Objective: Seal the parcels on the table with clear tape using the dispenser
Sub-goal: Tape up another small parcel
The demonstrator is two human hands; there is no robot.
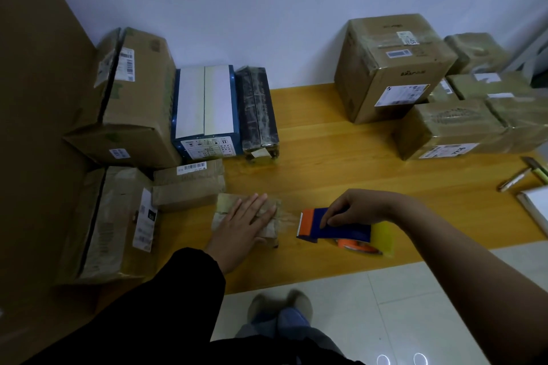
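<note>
Fingers of the left hand lie straight and spread, pressing flat on a small brown parcel at the near edge of a wooden table. The right hand curls its fingers over the top of a blue-and-orange tape dispenser just to the parcel's right. A strip of clear tape spans the short gap between the parcel's right end and the dispenser's orange toothed nose. A yellowish roll sits at the rear of the tool.

The step in hand appears to be finishing a run of tape across this parcel and cutting it free. Doing it well likely means putting the flat hand's weight on the parcel so it does not slide toward the pull. The strip should be held taut and low, and the toothed edge tipped down against it for a clean tear, not a yank. The loose end would then need smoothing over the parcel's side, since a slack tail could stick to itself or to the tabletop. The parcel looks light and crumpled, so an upward pull may lift it.

Stacked cartons stand at the table's left, and a large carton with others stands at the right.
</note>
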